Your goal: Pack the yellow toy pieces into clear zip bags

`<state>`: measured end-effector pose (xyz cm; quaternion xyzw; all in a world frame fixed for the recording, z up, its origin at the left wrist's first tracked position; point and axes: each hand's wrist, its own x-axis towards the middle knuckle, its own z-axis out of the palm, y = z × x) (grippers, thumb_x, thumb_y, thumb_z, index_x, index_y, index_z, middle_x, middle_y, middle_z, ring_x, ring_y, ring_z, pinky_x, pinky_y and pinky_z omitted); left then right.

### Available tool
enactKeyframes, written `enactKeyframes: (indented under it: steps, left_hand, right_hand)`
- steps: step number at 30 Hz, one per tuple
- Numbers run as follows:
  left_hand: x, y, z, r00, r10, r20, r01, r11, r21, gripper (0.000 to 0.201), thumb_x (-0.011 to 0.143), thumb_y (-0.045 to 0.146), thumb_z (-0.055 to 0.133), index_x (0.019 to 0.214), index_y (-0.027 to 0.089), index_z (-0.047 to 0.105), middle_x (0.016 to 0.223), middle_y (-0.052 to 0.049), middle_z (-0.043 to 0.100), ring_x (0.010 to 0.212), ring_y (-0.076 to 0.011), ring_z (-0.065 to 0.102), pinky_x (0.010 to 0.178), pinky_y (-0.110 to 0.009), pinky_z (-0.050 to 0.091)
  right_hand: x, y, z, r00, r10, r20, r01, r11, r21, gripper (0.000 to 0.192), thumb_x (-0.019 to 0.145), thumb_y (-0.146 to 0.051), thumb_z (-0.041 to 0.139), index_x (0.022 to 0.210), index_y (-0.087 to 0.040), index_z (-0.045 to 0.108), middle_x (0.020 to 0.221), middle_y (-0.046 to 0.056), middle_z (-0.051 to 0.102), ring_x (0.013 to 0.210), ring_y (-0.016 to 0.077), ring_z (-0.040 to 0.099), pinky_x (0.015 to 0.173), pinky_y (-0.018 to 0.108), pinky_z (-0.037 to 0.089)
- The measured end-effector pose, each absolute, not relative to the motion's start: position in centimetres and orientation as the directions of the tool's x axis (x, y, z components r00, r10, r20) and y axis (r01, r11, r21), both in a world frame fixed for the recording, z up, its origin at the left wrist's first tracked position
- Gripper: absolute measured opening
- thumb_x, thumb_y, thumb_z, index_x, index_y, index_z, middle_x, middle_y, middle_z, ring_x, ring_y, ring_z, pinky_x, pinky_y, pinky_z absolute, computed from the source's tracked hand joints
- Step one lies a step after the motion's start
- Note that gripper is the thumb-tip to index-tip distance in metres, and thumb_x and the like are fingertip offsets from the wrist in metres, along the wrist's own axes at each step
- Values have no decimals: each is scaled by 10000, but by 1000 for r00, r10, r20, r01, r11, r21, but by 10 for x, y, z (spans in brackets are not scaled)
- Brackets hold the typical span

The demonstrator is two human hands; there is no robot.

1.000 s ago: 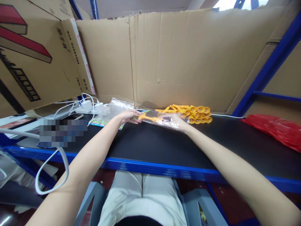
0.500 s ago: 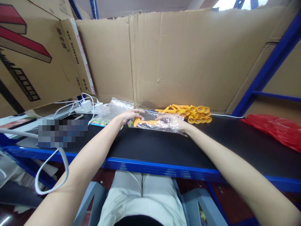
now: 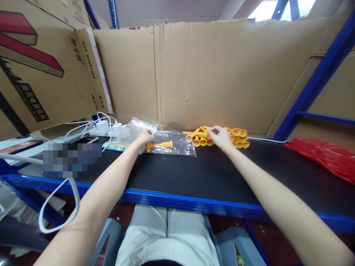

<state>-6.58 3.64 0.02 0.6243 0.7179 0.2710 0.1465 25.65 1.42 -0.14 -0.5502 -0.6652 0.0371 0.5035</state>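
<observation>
Transparent bag [image 3: 181,147] and orange pile [image 3: 203,142] on the desk [image 3: 210,173]

Our left hand [image 3: 145,136]: fingers closed, seemingly pinching the bag's film. One orange piece [image 3: 161,145]: lying inside the bag, just beside those fingers. Our right hand [image 3: 222,138]: bent fingers reaching over the pile — whether they are gripping a piece, we cannot tell.

Handling: we are judging the film light and slippery, so a steady pinch is serving better than a tug. The stacked pieces are leaning together; touching only the top is probably disturbing fewest.

Edges and room: the cardboard wall [image 3: 222,74] is standing just behind the pile. Black surface is stretching from the bag to the blue front edge [image 3: 194,202], and rightward to the red plastic [image 3: 324,157] — our widest room. Leftward, white chargers [image 3: 102,126] are crowding the space.
</observation>
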Motion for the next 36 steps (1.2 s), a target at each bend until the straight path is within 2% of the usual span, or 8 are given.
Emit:
enactKeyframes:
  steps: [4,8,11,14,20,26,32,36]
  left_hand:
    - [-57,24,2,-124,890,439,960,-5,281,488,703,203,523,1184,137,477,1282,-175,432,1190,-324,402,928,-418,376]
    - [-46,24,-5,58,834,549,963,-192,189,542,800,288,417,1303,111,325,1448,-153,150,1317,-310,169,1064,-426,191]
    - [-41,36,-19,125,894,430,946,-238,221,589,856,386,305,1360,95,218,1475,-140,49,1349,-284,42,1086,-416,104]
    - [-38,46,-34,125,982,143,952,-159,261,660,858,513,171,1388,119,174,1477,-130,56,1352,-275,23,1071,-470,79]
    - [-36,52,-40,174,983,59,962,-182,204,671,853,535,90,1406,159,148,1477,-97,12,1352,-241,-28,1058,-508,24]
    - [-38,54,-37,183,983,-21,968,-177,179,685,847,537,83,1413,152,119,1476,-95,-22,1348,-233,-67,1057,-507,10]
    - [-38,56,-38,179,982,-54,972,-168,165,668,848,513,101,1414,159,120,1477,-89,-12,1345,-231,-86,1053,-518,-2]
    - [-41,62,-42,187,982,-35,970,-179,162,634,851,470,140,1410,171,151,1474,-91,14,1346,-241,-58,1051,-529,24]
  right_hand:
    - [263,18,-4,120,676,727,799,369,-474,184,736,-345,521,761,-166,560,784,65,601,704,180,543,687,322,427]
    - [264,20,-13,-18,682,731,905,322,-278,285,760,-331,500,978,-157,557,1016,125,572,923,248,521,789,380,405]
    - [263,20,-19,-101,748,656,955,258,-147,364,768,-354,494,1074,-164,543,1092,143,553,1028,306,459,828,451,365]
    - [262,20,-22,-124,773,622,975,211,-67,383,776,-351,479,1111,-173,535,1091,143,563,1035,326,439,824,484,337]
    - [264,20,-21,-147,781,607,984,180,7,357,780,-308,469,1092,-154,547,1051,154,589,1018,327,445,817,480,314]
    - [264,20,-12,-110,758,642,962,244,-123,359,780,-287,488,1099,-134,545,1049,153,592,979,304,509,831,464,346]
    - [266,12,11,42,756,653,766,395,-507,381,715,-369,580,1044,-177,554,977,102,607,771,211,584,738,393,461]
    - [274,-3,30,-64,826,560,547,499,-672,392,670,-380,631,1010,-198,561,1060,87,593,810,193,604,739,369,489]
